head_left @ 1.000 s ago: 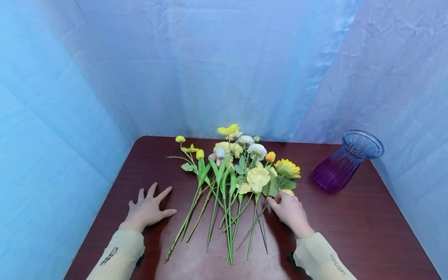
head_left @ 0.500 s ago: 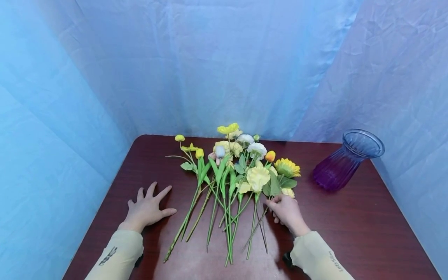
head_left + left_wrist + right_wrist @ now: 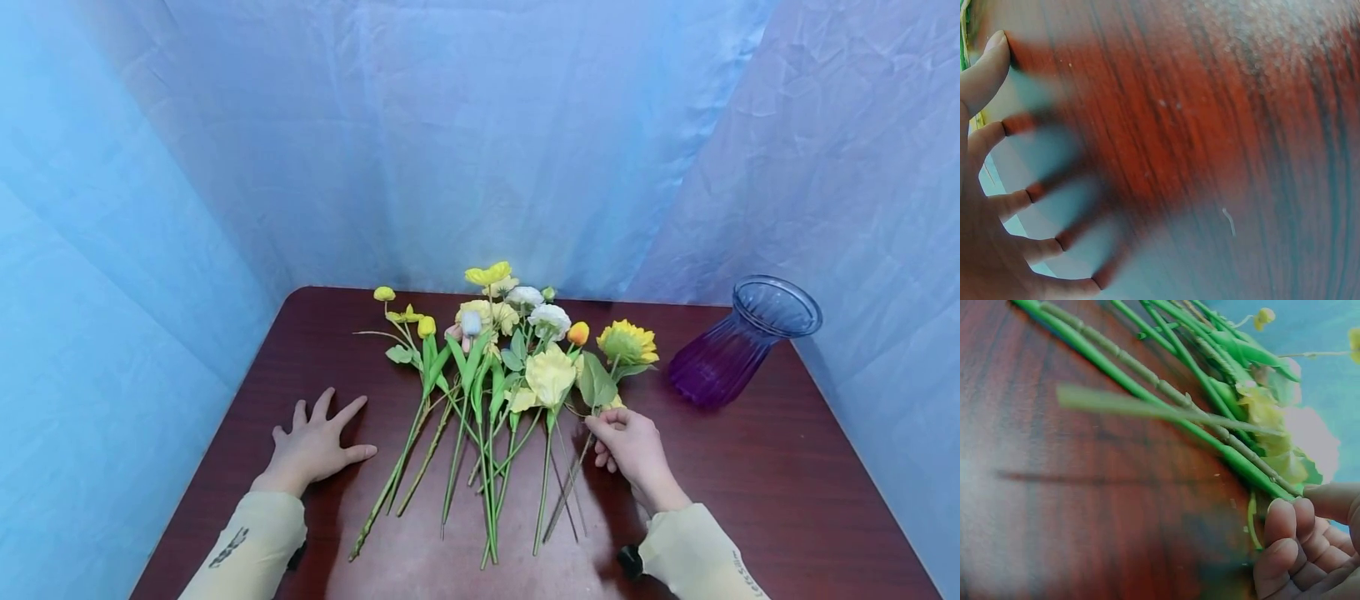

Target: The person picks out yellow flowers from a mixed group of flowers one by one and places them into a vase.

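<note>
In the head view my right hand [image 3: 633, 454] pinches the stem of a sunflower [image 3: 628, 343] between thumb and fingers, just below its leaves. Its yellow bloom leans away toward the back right. In the right wrist view a green stem and a jointed brown stem [image 3: 1141, 369] run to the fingertips; which of them is gripped is hard to tell. My left hand [image 3: 315, 446] rests on the tabletop with fingers spread, holding nothing. Beside the right hand, a pale yellow flower [image 3: 551, 375] lies at the right of the pile.
Several other flowers lie mid-table, stems toward me, among them an orange tulip [image 3: 578, 333], a yellow tulip [image 3: 427, 326] and a white flower [image 3: 550, 322]. A blue-purple glass vase [image 3: 712, 367] stands at the back right. Blue curtains [image 3: 450, 150] surround the table [image 3: 780, 500].
The right hand has moved a little to the right, and the sunflower has shifted right with it, away from the pile. The left hand has stayed in place.
</note>
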{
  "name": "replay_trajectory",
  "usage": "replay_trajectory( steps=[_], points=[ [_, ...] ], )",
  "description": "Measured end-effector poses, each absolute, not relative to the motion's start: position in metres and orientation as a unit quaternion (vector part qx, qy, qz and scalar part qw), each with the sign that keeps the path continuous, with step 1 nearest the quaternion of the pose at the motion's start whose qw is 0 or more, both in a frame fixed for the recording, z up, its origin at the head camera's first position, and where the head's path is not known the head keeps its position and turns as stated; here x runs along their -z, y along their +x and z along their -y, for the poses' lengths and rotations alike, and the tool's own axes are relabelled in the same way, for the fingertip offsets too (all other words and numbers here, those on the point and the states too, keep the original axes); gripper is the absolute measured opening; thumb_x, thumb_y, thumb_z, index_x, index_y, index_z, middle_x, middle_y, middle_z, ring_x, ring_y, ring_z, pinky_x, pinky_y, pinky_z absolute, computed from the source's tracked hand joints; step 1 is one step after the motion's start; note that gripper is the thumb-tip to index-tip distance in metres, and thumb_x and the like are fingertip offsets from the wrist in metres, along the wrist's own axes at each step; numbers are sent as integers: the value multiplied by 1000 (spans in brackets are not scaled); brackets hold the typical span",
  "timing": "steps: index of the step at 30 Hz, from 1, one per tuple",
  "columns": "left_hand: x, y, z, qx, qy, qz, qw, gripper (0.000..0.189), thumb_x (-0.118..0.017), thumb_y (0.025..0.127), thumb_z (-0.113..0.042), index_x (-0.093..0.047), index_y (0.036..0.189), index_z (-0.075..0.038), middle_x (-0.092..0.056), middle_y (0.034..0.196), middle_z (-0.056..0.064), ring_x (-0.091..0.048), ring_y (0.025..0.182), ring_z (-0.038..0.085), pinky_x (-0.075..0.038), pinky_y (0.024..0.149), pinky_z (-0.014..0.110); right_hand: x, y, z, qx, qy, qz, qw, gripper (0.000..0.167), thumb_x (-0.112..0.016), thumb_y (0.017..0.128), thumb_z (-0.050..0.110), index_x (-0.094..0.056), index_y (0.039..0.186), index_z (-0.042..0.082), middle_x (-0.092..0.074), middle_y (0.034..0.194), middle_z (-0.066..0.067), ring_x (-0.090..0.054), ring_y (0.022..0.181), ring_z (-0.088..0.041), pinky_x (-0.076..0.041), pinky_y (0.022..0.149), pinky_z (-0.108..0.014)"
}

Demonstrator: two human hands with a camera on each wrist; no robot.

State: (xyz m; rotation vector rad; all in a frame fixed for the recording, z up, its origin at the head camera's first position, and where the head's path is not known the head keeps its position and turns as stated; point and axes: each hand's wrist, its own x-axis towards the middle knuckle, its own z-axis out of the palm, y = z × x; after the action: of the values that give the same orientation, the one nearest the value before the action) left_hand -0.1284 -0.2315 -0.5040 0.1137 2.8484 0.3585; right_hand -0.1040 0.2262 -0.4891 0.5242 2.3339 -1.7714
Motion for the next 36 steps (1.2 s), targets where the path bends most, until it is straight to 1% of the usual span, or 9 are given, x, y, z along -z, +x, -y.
replay_trajectory(
  steps=[11, 21, 23, 25, 29, 33, 36],
  points=[
    [504, -128, 231, -119, 40, -982, 138, 92, -72, 84, -64, -37, 159, -25, -17, 163, 30, -14, 143, 68, -17, 99, 90, 455, -113, -238, 583, 153, -797, 33, 27, -70, 99, 22, -60, 104, -3, -63, 63, -7, -61, 49, -15, -50, 46, -28],
    [503, -128, 232, -121, 42, -982, 139, 91, -72, 85, -64, -37, 159, -25, -17, 163, 29, -14, 143, 68, -18, 99, 90, 417, -121, -255, 539, 100, -836, -23, 32, -69, 100, 27, -59, 106, -4, -63, 63, -1, -63, 51, -12, -54, 49, -28],
    [503, -127, 232, -121, 42, -982, 140, 91, -72, 85, -64, -37, 159, -25, -17, 163, 29, -14, 143, 68, -18, 99, 90, 408, -123, -258, 520, 89, -849, -36, 34, -68, 100, 28, -60, 106, -3, -64, 64, -2, -64, 51, -13, -55, 50, -28],
    [503, -127, 231, -122, 43, -982, 140, 91, -72, 85, -63, -37, 159, -25, -17, 163, 29, -14, 143, 68, -18, 99, 90, 399, -125, -262, 493, 80, -865, -54, 35, -68, 100, 31, -61, 106, -3, -65, 65, -3, -65, 52, -14, -56, 50, -28],
    [501, -127, 231, -124, 43, -982, 139, 90, -72, 85, -62, -37, 159, -24, -17, 163, 30, -14, 143, 68, -17, 99, 90, 381, -130, -269, 430, 62, -894, -105, 35, -67, 101, 36, -65, 104, 1, -69, 70, -11, -66, 53, -12, -53, 49, -25],
    [501, -127, 231, -123, 44, -982, 138, 90, -72, 86, -62, -37, 159, -24, -17, 163, 30, -14, 143, 68, -18, 99, 89, 361, -137, -275, 363, 33, -916, -166, 31, -66, 101, 34, -68, 101, 4, -70, 71, -11, -64, 52, -5, -47, 49, -18],
    [501, -127, 231, -121, 45, -982, 138, 90, -72, 86, -63, -36, 159, -25, -17, 163, 30, -14, 143, 68, -18, 99, 89, 346, -141, -278, 310, -3, -925, -219, 25, -68, 101, 28, -69, 99, 3, -69, 67, -7, -56, 51, 7, -41, 52, -14]
  ],
)
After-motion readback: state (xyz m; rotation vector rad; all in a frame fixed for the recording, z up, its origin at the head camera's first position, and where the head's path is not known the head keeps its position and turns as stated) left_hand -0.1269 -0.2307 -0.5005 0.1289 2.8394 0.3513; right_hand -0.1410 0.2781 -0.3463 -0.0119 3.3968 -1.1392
